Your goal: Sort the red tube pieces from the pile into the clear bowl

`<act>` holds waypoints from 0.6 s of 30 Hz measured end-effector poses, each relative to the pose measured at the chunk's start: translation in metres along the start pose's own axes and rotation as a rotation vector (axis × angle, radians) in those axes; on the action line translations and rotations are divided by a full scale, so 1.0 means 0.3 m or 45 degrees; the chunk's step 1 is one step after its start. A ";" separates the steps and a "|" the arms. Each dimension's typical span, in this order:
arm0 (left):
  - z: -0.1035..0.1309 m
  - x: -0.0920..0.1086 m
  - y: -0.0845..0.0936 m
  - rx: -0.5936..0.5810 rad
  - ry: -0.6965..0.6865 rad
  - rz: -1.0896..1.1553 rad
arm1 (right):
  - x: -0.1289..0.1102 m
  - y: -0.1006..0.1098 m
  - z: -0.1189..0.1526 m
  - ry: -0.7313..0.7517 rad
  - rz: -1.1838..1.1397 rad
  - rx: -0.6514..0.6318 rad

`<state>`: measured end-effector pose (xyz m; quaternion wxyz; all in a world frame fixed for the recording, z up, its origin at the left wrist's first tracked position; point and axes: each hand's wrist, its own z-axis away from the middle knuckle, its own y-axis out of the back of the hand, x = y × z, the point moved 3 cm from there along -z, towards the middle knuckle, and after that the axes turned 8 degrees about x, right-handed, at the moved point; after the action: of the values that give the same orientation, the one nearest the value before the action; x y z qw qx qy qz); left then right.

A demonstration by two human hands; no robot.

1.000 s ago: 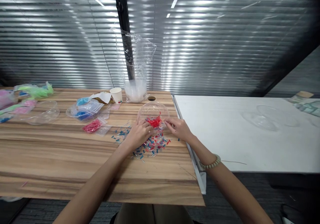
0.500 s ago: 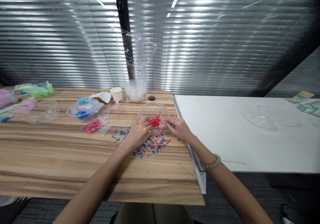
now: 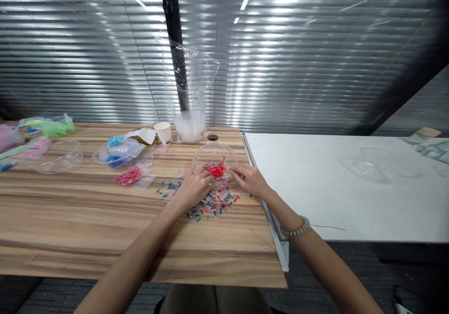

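A clear plastic bowl (image 3: 214, 149) stands on the wooden table with a heap of short red tube pieces (image 3: 216, 169) in it. My left hand (image 3: 196, 185) is at the bowl's left front edge, fingers curled and closed beside the red pieces; their tips are partly hidden. Over the bowl's right edge, my right hand (image 3: 248, 180) pinches thumb and forefinger together; anything between them is too small to name. Loose blue, red and clear tube pieces (image 3: 213, 205) are scattered on the table in front of the bowl and under my left hand.
Left of the bowl lie a bag of pink-red pieces (image 3: 129, 176) and a clear dish with blue-filled bags (image 3: 117, 159). A paper cup (image 3: 163, 132) and a tall clear bag (image 3: 190, 126) stand behind. A white table (image 3: 315, 187) adjoins at right, its edge a metal strip.
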<state>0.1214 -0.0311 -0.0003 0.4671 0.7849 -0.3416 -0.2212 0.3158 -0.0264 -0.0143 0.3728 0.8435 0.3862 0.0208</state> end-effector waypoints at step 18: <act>-0.002 0.005 0.006 -0.006 0.003 0.009 | -0.006 0.009 -0.002 0.020 -0.022 -0.005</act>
<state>0.1222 -0.0325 0.0014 0.4701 0.7830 -0.3432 -0.2193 0.3160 -0.0283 -0.0116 0.3716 0.8391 0.3964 0.0249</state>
